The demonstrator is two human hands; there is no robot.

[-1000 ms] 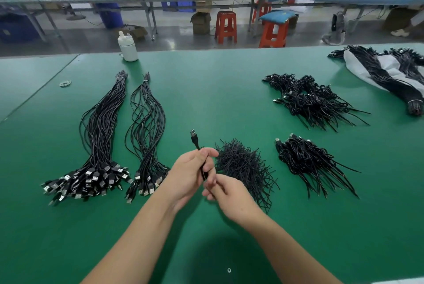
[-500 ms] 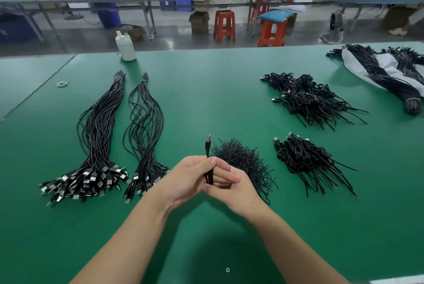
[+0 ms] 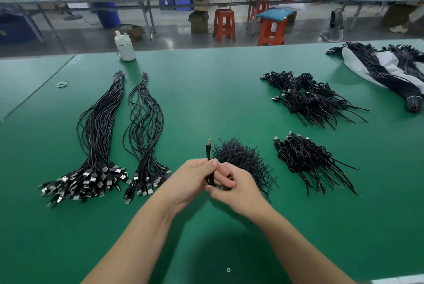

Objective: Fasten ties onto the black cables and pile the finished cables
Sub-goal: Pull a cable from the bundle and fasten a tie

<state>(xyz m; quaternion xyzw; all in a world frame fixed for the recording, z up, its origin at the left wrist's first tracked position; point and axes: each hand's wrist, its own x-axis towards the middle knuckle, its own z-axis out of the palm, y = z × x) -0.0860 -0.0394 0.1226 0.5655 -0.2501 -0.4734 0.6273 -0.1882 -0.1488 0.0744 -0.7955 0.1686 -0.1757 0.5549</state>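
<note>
My left hand [image 3: 190, 180] grips a folded black cable [image 3: 209, 153] upright, its USB plug sticking up above my thumb. My right hand [image 3: 234, 188] pinches the cable's lower part just beside the left; whether a tie is between its fingers is hidden. Right behind my hands lies a heap of black ties [image 3: 243, 160]. Two long bundles of untied cables [image 3: 98, 137] [image 3: 144, 137] lie at the left, plugs toward me. Piles of tied cables sit at the right, one near [image 3: 307, 162] and one farther back [image 3: 309, 98].
The green table [image 3: 206, 91] carries a white bottle [image 3: 125, 46] at its far edge and a rubber band [image 3: 62, 83] far left. More cable bundles lie on a white sheet [image 3: 387, 66] at the far right. Stools and benches stand beyond the table.
The cable went from tilted left to upright. My two hands closed together around it, and my right-hand fingers shifted along its lower part.
</note>
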